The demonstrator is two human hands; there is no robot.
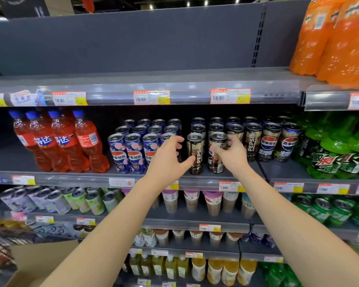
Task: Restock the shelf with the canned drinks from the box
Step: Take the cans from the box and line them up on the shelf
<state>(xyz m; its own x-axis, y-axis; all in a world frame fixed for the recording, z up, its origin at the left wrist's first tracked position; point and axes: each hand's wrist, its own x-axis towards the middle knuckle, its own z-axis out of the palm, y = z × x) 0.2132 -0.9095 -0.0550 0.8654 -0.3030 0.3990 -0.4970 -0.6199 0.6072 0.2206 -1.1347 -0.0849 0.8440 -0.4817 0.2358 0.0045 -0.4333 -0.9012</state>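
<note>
Two black cans go on the middle shelf [197, 182].
Box [44, 264] waits lower left. Left hand [168, 156] grip is wide open, empty, beside one black can [197, 146]. Right hand [231, 155] grip curls round the second can [215, 164]. Next, probably: let go, fetch more.

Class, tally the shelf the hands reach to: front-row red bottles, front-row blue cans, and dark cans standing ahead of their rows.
Red bottles: 4
Blue cans: 4, one partly behind the left hand
Dark cans: 2
Total: 10
</note>
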